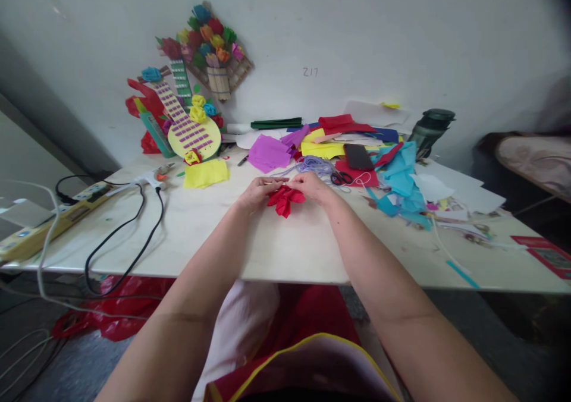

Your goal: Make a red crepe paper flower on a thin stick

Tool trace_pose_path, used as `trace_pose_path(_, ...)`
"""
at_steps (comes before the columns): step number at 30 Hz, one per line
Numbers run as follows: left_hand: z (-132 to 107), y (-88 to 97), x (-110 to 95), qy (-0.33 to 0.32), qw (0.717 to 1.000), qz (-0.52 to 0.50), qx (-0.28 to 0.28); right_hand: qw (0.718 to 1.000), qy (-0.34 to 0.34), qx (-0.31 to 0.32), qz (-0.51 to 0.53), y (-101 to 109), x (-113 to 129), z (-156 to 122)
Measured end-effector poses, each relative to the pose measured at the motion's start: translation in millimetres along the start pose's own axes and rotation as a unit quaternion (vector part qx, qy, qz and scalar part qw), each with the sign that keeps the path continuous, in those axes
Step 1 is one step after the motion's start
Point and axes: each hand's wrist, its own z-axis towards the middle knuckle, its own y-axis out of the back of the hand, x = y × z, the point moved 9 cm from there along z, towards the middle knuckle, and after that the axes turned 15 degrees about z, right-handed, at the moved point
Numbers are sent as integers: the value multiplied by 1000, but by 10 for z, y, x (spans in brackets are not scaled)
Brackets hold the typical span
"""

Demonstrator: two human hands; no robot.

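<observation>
Between my two hands, just above the white table [294, 253], is a red paper flower [284, 200] with its petals hanging down towards me. My left hand [259, 192] is closed, its fingers pinching the flower's upper left side. What looks like a thin pale stick [273, 182] shows at those fingertips. From the right, my right hand [311, 187] pinches the flower's top edge with thumb and fingers together. The fingertips partly hide where the petals are gathered.
Yellow paper [206, 174] and a glue gun [151, 178] with its black cord lie left. Behind are purple paper [270, 152], a phone [357, 156], scissors [341, 178] and string [316, 165]. Blue paper [401, 176] and a dark bottle [430, 131] stand right. A power strip [53, 220] sits far left.
</observation>
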Motion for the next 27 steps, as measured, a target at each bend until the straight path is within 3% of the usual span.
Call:
trace_pose_path(6, 11, 57, -83, -63, 996, 61, -19, 998, -35, 7, 51, -10, -56, -12)
trace_pose_path(12, 31, 122, -57, -63, 995, 77, -26, 985, -107, -2, 133, 137, -244, -9)
trace_pose_path(16, 25, 153, -65, -72, 994, 75, -29, 982, -125, 18, 143, 183, -245, -59)
trace_pose_path(20, 10, 197, -82, -80, 993, 73, -44, 995, -45, 0, 89, 252, -69, -38)
trace_pose_path(22, 2, 239, -97, -87, 992, 71, -62, 995, 55, -73, 40, 396, 112, -27)
trace_pose_path(24, -4, 291, -104, -89, 990, 67, -87, 976, 140, -164, -9, 555, 274, -74)
trace_pose_path(27, -8, 371, -108, -90, 985, 67, -128, 963, 151, -223, -26, 647, 322, -119)
